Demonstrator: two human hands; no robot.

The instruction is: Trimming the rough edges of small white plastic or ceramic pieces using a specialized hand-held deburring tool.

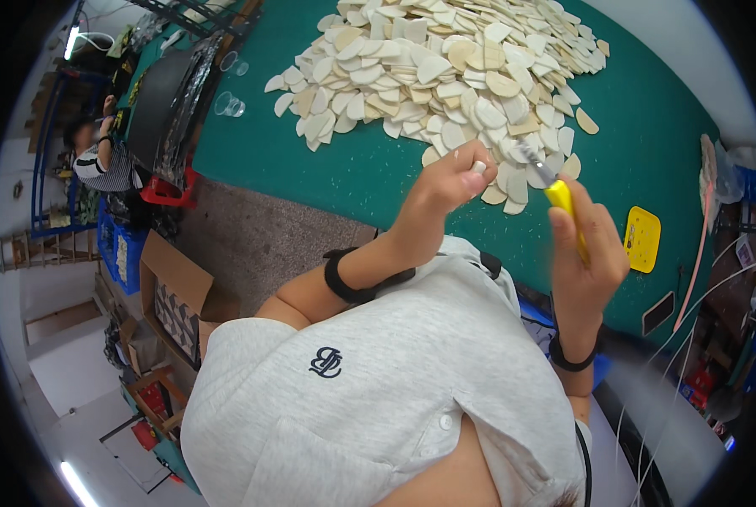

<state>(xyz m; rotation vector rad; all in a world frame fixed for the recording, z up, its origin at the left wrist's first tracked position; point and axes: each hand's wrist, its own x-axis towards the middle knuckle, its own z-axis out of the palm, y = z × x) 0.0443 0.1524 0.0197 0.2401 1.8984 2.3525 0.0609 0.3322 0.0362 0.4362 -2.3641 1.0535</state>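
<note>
My left hand (455, 182) is closed above the near edge of the heap, a small white piece (479, 167) showing at the thumb and fingertips; most of it is hidden. My right hand (589, 253) grips a yellow-handled utility knife (559, 196), its grey metal end pointing up and left toward the heap. That end is slightly blurred and stands apart from my left hand. Beyond both hands, a large heap of cream and white half-round pads (445, 68) spreads over the green table (251, 148).
Right of my right hand lies a shallow yellow tray (642, 240), with a phone (657, 313) nearer the edge. Two clear plastic cups (229, 105) are at the table's left. A cardboard box (175, 283) stands on the floor. At far left another person (99, 152) works.
</note>
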